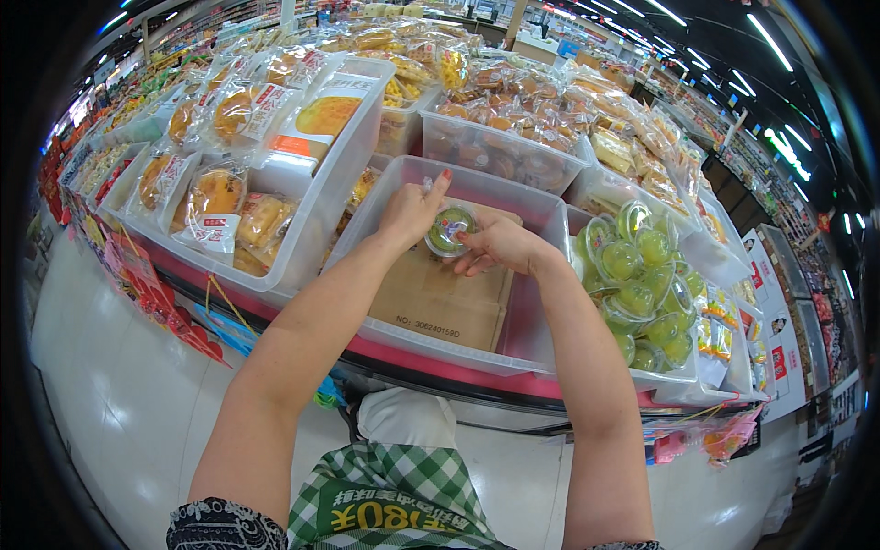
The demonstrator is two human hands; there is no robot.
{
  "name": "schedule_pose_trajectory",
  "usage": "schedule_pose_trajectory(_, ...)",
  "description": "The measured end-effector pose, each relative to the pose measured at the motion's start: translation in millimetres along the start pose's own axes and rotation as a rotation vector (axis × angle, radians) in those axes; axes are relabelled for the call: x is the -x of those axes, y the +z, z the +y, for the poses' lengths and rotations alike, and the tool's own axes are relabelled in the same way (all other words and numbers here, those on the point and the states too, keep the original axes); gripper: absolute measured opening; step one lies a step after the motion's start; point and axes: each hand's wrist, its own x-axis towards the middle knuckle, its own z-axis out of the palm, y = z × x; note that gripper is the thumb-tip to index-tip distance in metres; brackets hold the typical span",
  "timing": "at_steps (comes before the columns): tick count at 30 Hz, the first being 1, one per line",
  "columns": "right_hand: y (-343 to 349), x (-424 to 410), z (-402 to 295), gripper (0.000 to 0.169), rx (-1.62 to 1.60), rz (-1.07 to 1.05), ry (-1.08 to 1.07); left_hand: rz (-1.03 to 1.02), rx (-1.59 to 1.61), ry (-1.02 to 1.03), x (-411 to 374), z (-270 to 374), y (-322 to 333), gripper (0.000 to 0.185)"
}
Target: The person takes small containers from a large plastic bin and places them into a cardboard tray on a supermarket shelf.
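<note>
A small round plastic cup of green jelly (pixel 451 229) with a printed lid is in my right hand (pixel 505 242), its thumb on the lid's edge. Close to the cup's left side is my left hand (pixel 414 210), thumb raised, with a bit of clear plastic near its fingertips; whether it grips anything is unclear. Both hands are over a translucent plastic bin (pixel 454 352), in which a brown cardboard box (pixel 440 295) lies. In the neighbouring bin on the right, green jelly cups (pixel 636 261) are heaped.
Bins of wrapped pastries (pixel 230 192) stand on the left, their walls higher than the middle bin. Behind it is a bin of wrapped brown cakes (pixel 502 137). Small wrapped snacks (pixel 716 330) lie at the far right. The display's dark front edge (pixel 481 399) runs before my body.
</note>
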Motion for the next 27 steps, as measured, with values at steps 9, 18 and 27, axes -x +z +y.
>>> schedule_pose_trajectory(9, -10, -2, 8, 0.027, 0.039, 0.006, 0.030, -0.007, -0.022, 0.022, -5, -4, 9, 0.072)
schedule_pose_trajectory(18, 13, -6, -1, 0.041, 0.170, -0.145, -0.030, 0.227, -0.153, 0.076, -5, -35, 21, 0.062)
schedule_pose_trajectory(27, 36, -5, 1, 0.025, 0.459, -0.162, 0.193, -0.333, -0.288, 0.131, 12, -11, 15, 0.066)
